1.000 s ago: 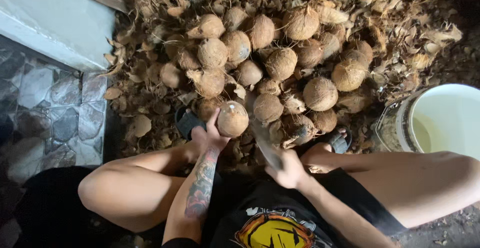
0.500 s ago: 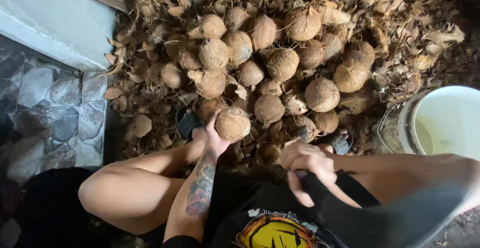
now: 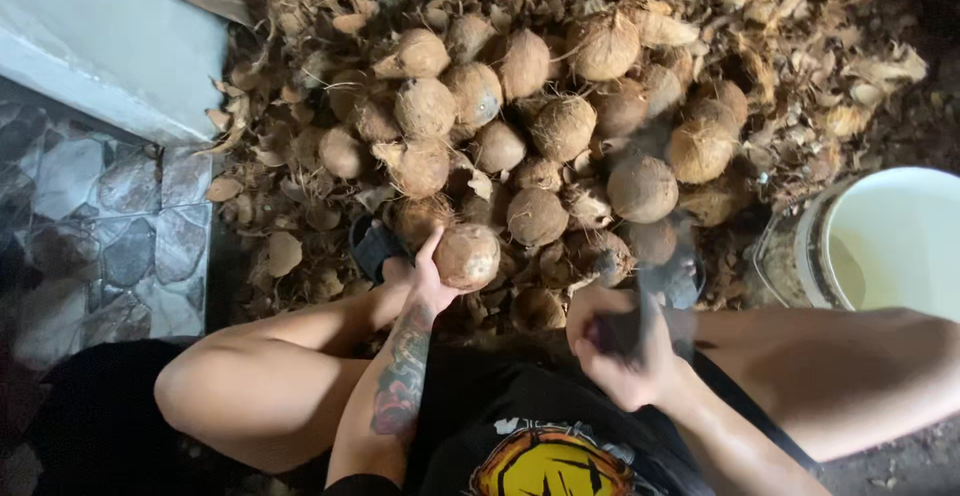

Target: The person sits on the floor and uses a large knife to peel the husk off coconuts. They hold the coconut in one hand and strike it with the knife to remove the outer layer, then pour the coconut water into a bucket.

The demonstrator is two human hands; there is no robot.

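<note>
Coconut (image 3: 467,256) stays cupped in left hand (image 3: 425,281) fingers — right hand (image 3: 622,346), fist-clenched on blurred blade (image 3: 665,276), has swung forward.

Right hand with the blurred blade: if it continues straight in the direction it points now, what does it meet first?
The right hand grips a blurred blade pointing up and forward. Going straight on, it would probably meet the husked coconuts just ahead of it, not the coconut in the left hand; depth is unclear.
</note>
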